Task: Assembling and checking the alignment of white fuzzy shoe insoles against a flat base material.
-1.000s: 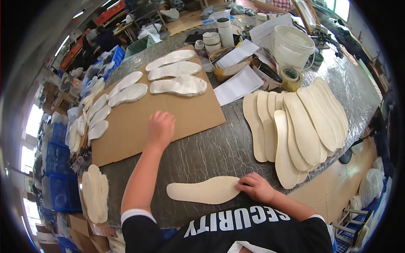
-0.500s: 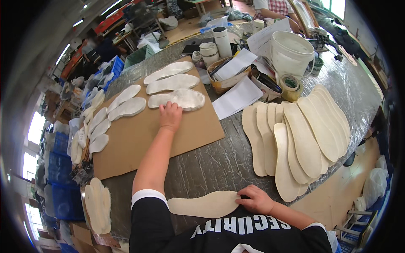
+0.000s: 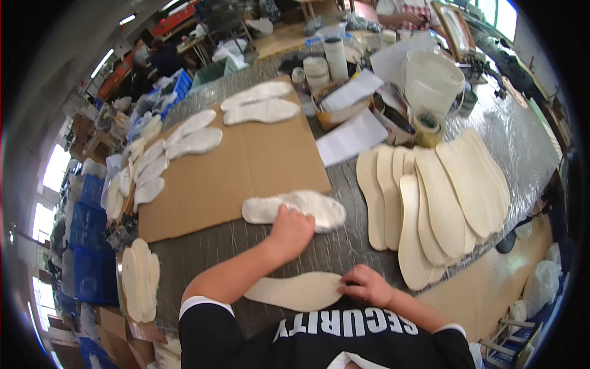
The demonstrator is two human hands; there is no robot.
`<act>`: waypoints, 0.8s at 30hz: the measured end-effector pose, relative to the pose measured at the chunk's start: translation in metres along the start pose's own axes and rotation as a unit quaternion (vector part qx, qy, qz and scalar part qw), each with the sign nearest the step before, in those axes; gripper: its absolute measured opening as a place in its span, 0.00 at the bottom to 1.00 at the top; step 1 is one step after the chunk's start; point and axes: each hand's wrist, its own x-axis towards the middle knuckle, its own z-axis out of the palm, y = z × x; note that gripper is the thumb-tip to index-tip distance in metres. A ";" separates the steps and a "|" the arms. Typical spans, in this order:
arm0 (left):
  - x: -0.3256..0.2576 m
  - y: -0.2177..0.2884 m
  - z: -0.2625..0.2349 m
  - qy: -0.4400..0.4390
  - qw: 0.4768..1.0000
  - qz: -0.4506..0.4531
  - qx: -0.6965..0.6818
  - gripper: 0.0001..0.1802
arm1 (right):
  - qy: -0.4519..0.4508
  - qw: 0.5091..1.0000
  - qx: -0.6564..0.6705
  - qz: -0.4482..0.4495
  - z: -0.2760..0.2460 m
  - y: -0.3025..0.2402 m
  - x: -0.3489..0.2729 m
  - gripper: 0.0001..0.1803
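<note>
A white fluffy insole (image 3: 261, 210) is gripped at its near edge by my left hand (image 3: 292, 231), over the front edge of the cardboard sheet (image 3: 203, 206). Close to my body, a flat cream insole (image 3: 295, 291) lies crosswise on the dark table. My right hand (image 3: 369, 286) pinches its right end between thumb and fingers. On the cardboard, a pair of white insoles (image 3: 261, 112) lies at the far right and several more white insoles (image 3: 195, 142) lie on the left. A fanned stack of cream insoles (image 3: 439, 209) rests right of my hands.
A pile of insoles (image 3: 140, 280) sits at the table's left edge. Toward the back stand a white bucket (image 3: 433, 80), tape rolls (image 3: 428, 128), white bottles (image 3: 335, 58) and paper sheets (image 3: 351, 136). Another person (image 3: 405, 15) is at the far side.
My left hand has taken the white insole from its place on the cardboard and brought it nearer and to the right. My right hand keeps hold of the cream insole.
</note>
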 end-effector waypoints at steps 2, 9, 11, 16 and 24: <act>-0.029 0.036 -0.006 -0.017 0.997 0.039 -0.065 0.02 | 0.004 0.999 0.002 -0.033 0.001 0.000 0.002 0.18; -0.067 0.060 -0.028 -0.010 0.854 -0.040 -0.519 0.21 | 0.074 0.997 0.010 0.015 -0.004 -0.019 0.008 0.15; -0.088 0.056 -0.043 -0.001 0.838 -0.013 -0.545 0.27 | 0.112 0.992 0.012 0.065 -0.007 -0.026 0.007 0.13; -0.130 0.064 -0.054 -0.080 0.880 -0.098 -0.458 0.46 | 0.166 0.913 0.210 0.307 -0.009 -0.044 0.019 0.06; -0.127 0.075 -0.058 0.119 0.974 -0.104 -0.163 0.46 | 0.201 0.711 0.483 0.469 -0.001 -0.031 0.040 0.10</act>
